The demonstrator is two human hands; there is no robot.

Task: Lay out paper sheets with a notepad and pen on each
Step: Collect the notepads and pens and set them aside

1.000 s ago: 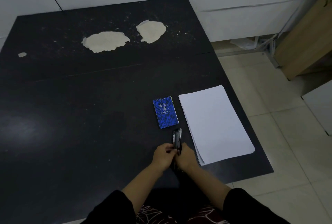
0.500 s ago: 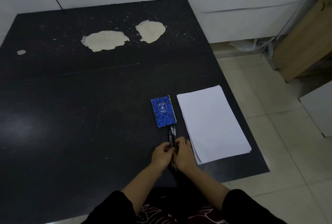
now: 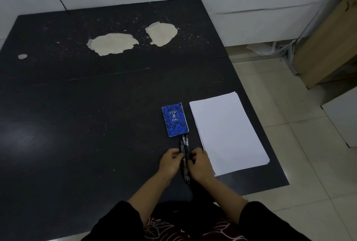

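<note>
While both hands (image 3: 184, 161) pinch pens (image 3: 185, 145) between them, notepad (image 3: 174, 119) just beyond, paper stack (image 3: 228, 132) right.

pens (image 3: 184, 145) slid forward, touching notepad (image 3: 174, 119)

The pens (image 3: 185, 145) are partly covered by the left hand (image 3: 170, 163) and right hand (image 3: 199, 164); their count is unclear. The notepad (image 3: 174, 120) cover print is unreadable. The tabletop (image 3: 77, 124) is cropped at left.

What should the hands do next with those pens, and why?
Probably set the pens down and lift one sheet off the paper stack, since both hands grip the bundle and no sheet is laid out yet.
</note>
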